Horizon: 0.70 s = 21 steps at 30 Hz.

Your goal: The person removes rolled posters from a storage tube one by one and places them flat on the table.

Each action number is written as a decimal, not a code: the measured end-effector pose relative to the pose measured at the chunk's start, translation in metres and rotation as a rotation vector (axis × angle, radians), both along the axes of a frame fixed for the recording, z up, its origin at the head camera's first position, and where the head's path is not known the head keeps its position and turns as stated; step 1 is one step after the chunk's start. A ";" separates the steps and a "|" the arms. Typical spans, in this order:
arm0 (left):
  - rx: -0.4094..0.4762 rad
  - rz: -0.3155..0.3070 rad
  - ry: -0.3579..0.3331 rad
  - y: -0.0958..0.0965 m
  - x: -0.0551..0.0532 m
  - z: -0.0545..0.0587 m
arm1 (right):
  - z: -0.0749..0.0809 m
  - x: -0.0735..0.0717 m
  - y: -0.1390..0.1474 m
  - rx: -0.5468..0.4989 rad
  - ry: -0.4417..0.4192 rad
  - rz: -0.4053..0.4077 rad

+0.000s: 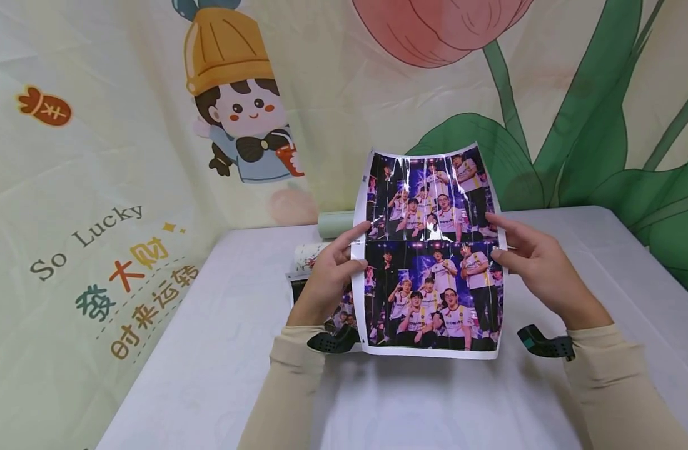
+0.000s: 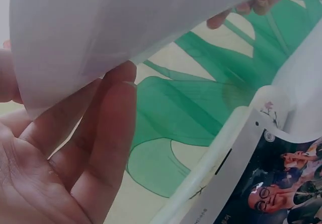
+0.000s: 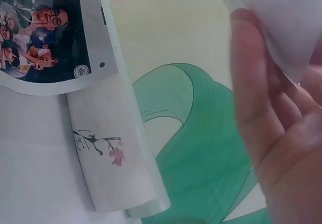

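Observation:
Both hands hold up a glossy photo sheet (image 1: 434, 294) printed with two copies of a group picture, one above the other. Its left edge is pinched between the thumb and fingers of the left hand (image 1: 329, 275), and the right hand (image 1: 546, 269) pinches the right edge. The sheet bows a little and stands tilted above the table, light glaring on its upper half. From the wrist views its plain white back (image 2: 75, 43) shows, with fingers behind it. Below and behind it lies another printed photo sheet (image 3: 45, 32), partly hidden in the head view.
A white roll with a flower print (image 3: 115, 148) lies behind the lower sheet, and a pale green roll (image 1: 335, 224) lies beyond that. The white-covered table (image 1: 220, 350) ends at a printed cloth backdrop (image 1: 333, 94). Each wrist bears a black strap device (image 1: 546, 344).

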State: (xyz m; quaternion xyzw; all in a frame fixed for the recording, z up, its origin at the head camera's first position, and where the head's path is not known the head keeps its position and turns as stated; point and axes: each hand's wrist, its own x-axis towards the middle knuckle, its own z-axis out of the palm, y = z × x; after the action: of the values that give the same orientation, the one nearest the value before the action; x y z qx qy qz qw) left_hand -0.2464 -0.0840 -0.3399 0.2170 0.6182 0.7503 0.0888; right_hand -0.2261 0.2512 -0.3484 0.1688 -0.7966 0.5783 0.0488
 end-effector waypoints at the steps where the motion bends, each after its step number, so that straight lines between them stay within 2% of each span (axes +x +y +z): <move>1: 0.003 0.002 0.000 -0.001 -0.001 -0.001 | 0.001 0.000 0.000 -0.018 -0.015 0.023; 4: 0.033 -0.008 -0.004 -0.001 -0.004 -0.005 | 0.003 0.000 0.001 -0.063 -0.061 0.079; 7: 0.070 -0.022 -0.016 -0.003 -0.006 -0.008 | 0.004 0.001 0.003 -0.065 -0.089 0.096; 12: 0.104 -0.026 -0.033 -0.004 -0.008 -0.009 | 0.004 0.002 0.007 -0.081 -0.080 0.145; 16: 0.069 -0.016 -0.032 -0.006 -0.009 -0.009 | 0.004 0.002 0.009 -0.102 -0.061 0.166; 21: 0.015 -0.043 -0.021 -0.006 -0.009 -0.010 | 0.003 0.002 0.013 -0.095 -0.045 0.169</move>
State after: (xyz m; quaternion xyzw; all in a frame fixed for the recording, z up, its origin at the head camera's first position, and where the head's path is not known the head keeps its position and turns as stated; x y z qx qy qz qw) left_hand -0.2556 -0.0904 -0.3502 0.2232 0.6068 0.7549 0.1098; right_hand -0.2241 0.2638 -0.3455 0.2201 -0.7519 0.6213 -0.0101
